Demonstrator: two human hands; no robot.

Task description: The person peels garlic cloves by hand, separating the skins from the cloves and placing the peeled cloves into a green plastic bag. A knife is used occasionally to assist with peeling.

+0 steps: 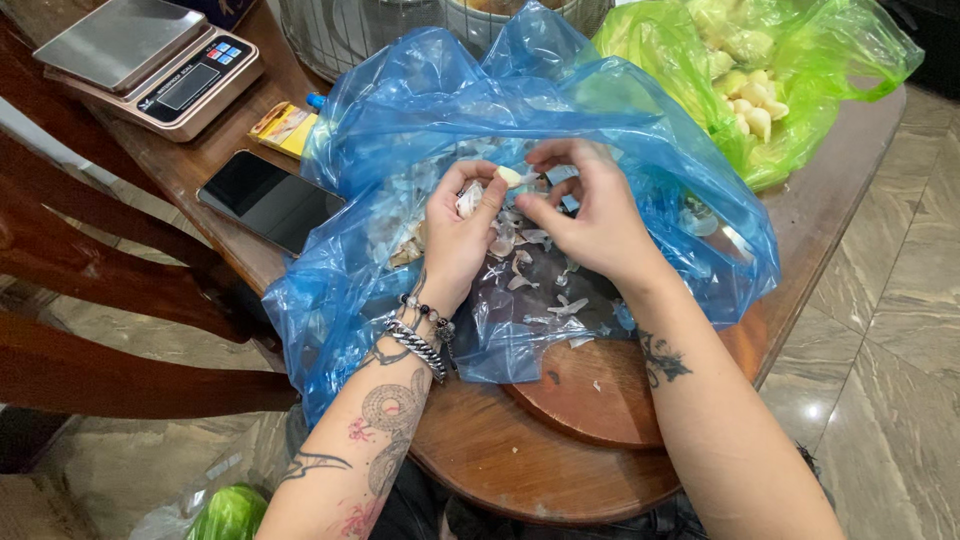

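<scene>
Garlic clove (pixel 510 176) pinched in left hand (pixel 458 235) fingertips, just left of right hand (pixel 590 215), whose fingers pick its skin over blue bag (pixel 400 110).

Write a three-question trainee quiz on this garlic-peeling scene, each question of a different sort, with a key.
1. True or false: the garlic clove is pinched between the left hand and the right hand.
2. Multiple choice: the peeled cloves lie in A) the blue bag, B) the green bag, C) the kitchen scale.
3. Fill in: the loose skins lie on the ____ bag.

Key: 1 true; 2 B; 3 blue.
</scene>
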